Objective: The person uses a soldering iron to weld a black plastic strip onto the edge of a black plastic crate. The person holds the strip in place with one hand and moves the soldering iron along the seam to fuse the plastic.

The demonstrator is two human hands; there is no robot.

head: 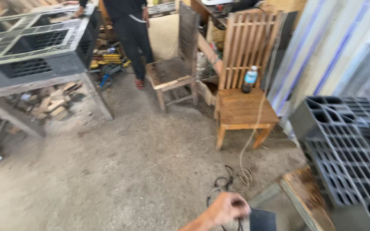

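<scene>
Bare concrete floor [120, 171], grey and dusty, fills the near ground. At the bottom edge one hand [228, 208] shows, with its forearm coming in from the lower edge; which of the person's hands it is cannot be told for sure, though it looks like the right. Its fingers are curled into a loose fist around a dark cable [223, 188], which runs from under the knuckles up into a small tangled coil on the floor just beyond. A dark block [263, 219] sits just beside the hand, at the frame's lower edge. The other hand is not in view.

To the right, a black plastic grid pallet [347, 149] stands tilted, with a rough wooden board [307, 196] lying by its lower corner. A pale cord [253, 128] climbs from the coil toward a wooden chair [243, 111] with a slatted back; a plastic bottle [249, 79] with a blue label stands upright on its seat, near the back. A second, darker chair [172, 72] stands further off to the left of it.

On the left, another black grid pallet [31, 47] rests on a wooden trestle, with wood offcuts [52, 105] piled beneath. Farthest back, a person in dark clothes [131, 30] stands beside that pallet, one hand on its far corner.
</scene>
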